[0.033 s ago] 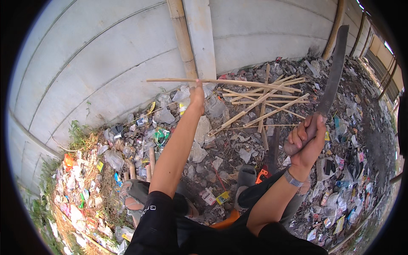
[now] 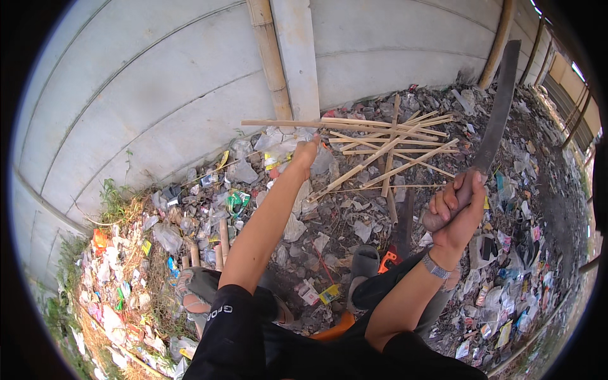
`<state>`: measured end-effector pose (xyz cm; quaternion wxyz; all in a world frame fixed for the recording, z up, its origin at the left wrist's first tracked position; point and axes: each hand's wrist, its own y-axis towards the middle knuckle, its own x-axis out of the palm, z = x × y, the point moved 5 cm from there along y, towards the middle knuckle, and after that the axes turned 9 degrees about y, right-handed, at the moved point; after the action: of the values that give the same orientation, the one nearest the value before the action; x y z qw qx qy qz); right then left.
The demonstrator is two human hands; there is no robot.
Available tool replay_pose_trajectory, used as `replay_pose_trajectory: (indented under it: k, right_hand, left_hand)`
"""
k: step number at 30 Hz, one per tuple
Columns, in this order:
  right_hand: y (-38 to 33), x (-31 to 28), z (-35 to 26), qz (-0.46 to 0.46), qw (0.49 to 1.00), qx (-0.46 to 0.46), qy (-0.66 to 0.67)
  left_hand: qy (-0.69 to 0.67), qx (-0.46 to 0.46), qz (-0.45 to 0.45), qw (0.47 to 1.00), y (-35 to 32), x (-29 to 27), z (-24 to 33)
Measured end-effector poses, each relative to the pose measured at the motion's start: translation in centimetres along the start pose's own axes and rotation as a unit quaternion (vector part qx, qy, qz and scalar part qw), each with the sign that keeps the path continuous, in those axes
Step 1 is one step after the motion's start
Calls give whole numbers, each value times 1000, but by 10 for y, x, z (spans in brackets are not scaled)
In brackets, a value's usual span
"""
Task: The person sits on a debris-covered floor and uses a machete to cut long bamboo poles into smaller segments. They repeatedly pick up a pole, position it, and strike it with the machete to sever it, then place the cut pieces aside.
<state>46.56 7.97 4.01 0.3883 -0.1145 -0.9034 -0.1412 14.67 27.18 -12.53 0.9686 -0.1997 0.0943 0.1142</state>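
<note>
My right hand grips the brown handle of a machete; its long dark blade points up and slightly away. With my left arm stretched out, my left hand pinches a long pale bamboo strip from below. That strip lies crosswise, and its right part reaches over a loose pile of bamboo strips on the littered ground. The fingertips are partly hidden, being small and turned away.
Plastic litter covers the ground all round. A grey panel wall with a bamboo pole stands ahead. An orange-handled saw lies near my foot. Cut bamboo lengths are beside my left knee. I sit low on something orange.
My left hand has moved right and slightly lower, carrying the bamboo strip rightward toward the pile. My right hand and the machete have barely moved.
</note>
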Motion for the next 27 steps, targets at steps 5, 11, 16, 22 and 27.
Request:
replay_pose_trajectory:
  k: [5, 11, 16, 22, 27]
  right_hand:
    - [8, -28, -12, 54, 997, -49, 13]
    - [12, -48, -17, 94, 991, -80, 48]
    - [12, -48, -19, 53, 994, -80, 61]
    - [7, -35, -11, 23, 995, -91, 37]
    - [0, -4, 7, -47, 997, -55, 17]
  left_hand:
    - [500, 284, -340, 744, -78, 25, -34]
    - [422, 140, -271, 853, -118, -168, -53]
    - [224, 16, 124, 966, -161, -372, -218]
    - [412, -250, 316, 817, -314, -370, -585]
    - [378, -333, 314, 805, -441, -202, -631]
